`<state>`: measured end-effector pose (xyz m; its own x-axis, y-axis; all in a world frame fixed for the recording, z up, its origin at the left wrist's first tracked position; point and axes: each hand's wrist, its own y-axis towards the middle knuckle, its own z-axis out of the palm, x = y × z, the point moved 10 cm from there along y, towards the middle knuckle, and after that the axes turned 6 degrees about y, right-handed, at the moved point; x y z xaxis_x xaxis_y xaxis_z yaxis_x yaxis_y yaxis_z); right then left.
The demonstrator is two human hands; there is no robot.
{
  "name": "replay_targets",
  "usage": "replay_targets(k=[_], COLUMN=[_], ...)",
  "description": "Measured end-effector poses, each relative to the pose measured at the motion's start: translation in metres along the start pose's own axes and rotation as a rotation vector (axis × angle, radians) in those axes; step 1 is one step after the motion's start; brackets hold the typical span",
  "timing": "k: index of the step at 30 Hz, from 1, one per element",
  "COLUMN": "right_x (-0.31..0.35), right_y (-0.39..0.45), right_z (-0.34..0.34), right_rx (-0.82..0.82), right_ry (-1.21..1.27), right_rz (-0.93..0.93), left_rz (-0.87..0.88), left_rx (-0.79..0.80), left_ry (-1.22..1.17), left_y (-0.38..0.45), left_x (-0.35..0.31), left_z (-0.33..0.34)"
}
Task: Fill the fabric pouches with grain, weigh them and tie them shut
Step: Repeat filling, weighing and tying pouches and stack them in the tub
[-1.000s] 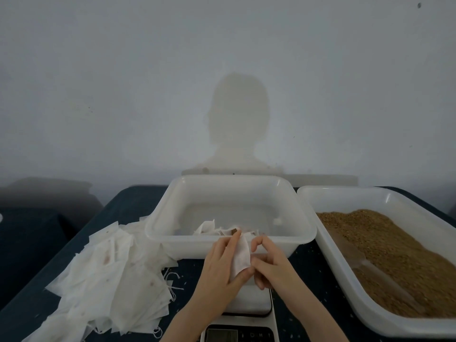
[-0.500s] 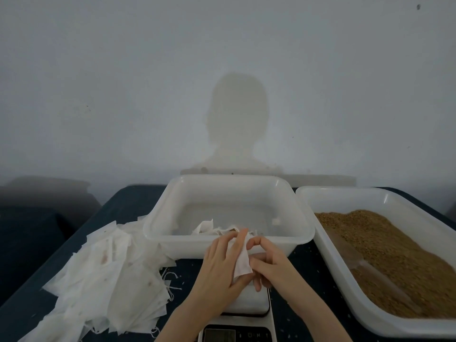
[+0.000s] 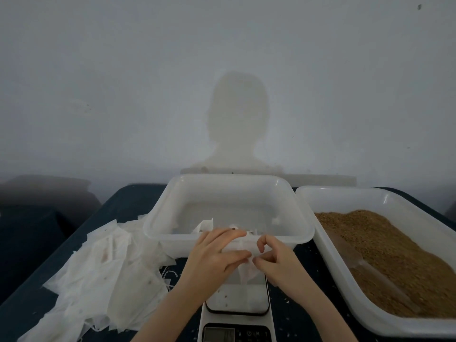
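Pouch, small white fabric (image 3: 246,270): held above the white digital scale (image 3: 237,302) at 6 o'clock, pinched between both hands. Left hand (image 3: 214,257) grips it with thumb under and fingers over; right hand (image 3: 276,257) pinches its near edge between thumb and forefinger. Since a second ago the hands have dropped lower and the pouch, then upright, now lies flatter between them. Likely the mouth is being worked open for filling; no grain inside that I can tell.

Counts: one scale; two translucent plastic tubs, the centre tub (image 3: 227,233) at 12 o'clock holding a few pouches, the grain tub (image 3: 345,275) at 3 o'clock. One heap of flat empty pouches (image 3: 103,272) at 9 o'clock, too many to count.
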<state>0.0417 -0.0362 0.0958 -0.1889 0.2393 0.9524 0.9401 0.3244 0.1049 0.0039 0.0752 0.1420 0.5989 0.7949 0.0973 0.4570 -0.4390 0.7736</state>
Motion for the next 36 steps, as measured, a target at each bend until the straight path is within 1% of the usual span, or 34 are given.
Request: replay_targets(k=[2, 4, 8, 10, 11, 14, 15, 18, 22, 24, 25, 27, 29, 33, 36], right_x=[0.001, 0.002, 0.005, 0.007, 0.006, 0.0, 0.0, 0.003, 0.012, 0.014, 0.014, 0.014, 0.016, 0.026, 0.027], right_y=[-0.002, -0.003, -0.003, -0.002, -0.002, -0.003, -0.003, -0.002, -0.001, 0.0, 0.0, 0.001, 0.0, -0.003, -0.004], right_z=[0.001, -0.002, 0.004, 0.006, 0.007, 0.011, 0.009, 0.006, 0.007, 0.006, 0.004, -0.001, -0.004, -0.007, -0.009], right_rx=[0.006, -0.006, 0.026, 0.036, 0.049, 0.153, 0.165, 0.183, 0.219, 0.221, 0.21, 0.176, 0.16, 0.178, 0.195], right_ry=[0.021, -0.042, -0.414, -0.537, -0.527, -0.353, -0.347, -0.407, -0.424, -0.431, -0.434, -0.421, -0.433, -0.482, -0.509], right_rz=[0.007, 0.005, 0.011, 0.01, 0.029, 0.112, 0.114, 0.081, 0.035, 0.03, 0.028, 0.025, 0.009, -0.041, -0.065], left_rz=[-0.003, -0.018, 0.017, 0.028, 0.03, 0.034, 0.02, -0.102, -0.203, -0.318, -0.361, -0.34, -0.296, -0.334, -0.334], left_rx=[-0.007, 0.008, 0.066, 0.1, 0.115, 0.183, 0.223, 0.357, 0.438, 0.524, 0.574, 0.648, 0.649, 0.536, 0.533], left_ry=[-0.013, -0.033, -0.01, -0.03, -0.043, -0.112, -0.146, -0.307, -0.425, -0.505, -0.511, -0.393, -0.302, -0.293, -0.298], left_y=[0.001, 0.005, 0.014, 0.018, 0.021, 0.023, 0.023, 0.019, 0.009, 0.0, -0.006, -0.014, -0.016, -0.012, -0.009], left_x=[0.001, 0.002, -0.007, -0.013, -0.016, -0.021, -0.021, -0.015, -0.012, -0.008, -0.005, -0.002, -0.001, 0.009, 0.011], left_z=[-0.003, -0.007, -0.009, -0.008, -0.007, -0.004, -0.002, 0.007, 0.02, 0.032, 0.039, 0.047, 0.051, 0.047, 0.047])
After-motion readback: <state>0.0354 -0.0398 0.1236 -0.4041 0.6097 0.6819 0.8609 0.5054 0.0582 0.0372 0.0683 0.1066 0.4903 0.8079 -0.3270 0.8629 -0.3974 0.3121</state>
